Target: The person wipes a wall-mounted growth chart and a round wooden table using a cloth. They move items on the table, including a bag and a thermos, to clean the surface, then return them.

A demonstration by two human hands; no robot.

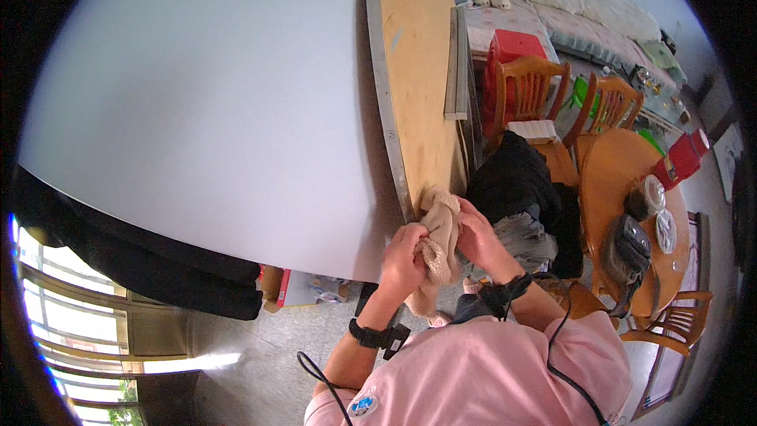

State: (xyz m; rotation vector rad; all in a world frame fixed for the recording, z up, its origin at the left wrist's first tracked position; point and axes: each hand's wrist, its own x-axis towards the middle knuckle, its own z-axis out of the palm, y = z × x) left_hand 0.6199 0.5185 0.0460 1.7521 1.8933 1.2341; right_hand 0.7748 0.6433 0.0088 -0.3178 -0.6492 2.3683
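A bunched tan fleece cloth item [439, 236], fuzzy in parts and smooth in others, hangs in front of my chest. My left hand [406, 257] is closed on its near left side, with the fingers bent into the fuzzy part. On the other side, my right hand [476, 234] pinches its edge between thumb and fingers. The lower end of the cloth dangles below my left hand. What kind of garment or cover it is, I cannot tell. Each wrist wears a black band with a cable nearby.
Just ahead, a wooden board [417, 71] with a metal edge leans by the white wall [207, 100]. To the right are dark clothes [514, 177] heaped at a wooden chair [529, 92], and a round wooden table [615, 160] bearing a black bag [631, 242] and containers. Boxes [295, 289] lie at lower left.
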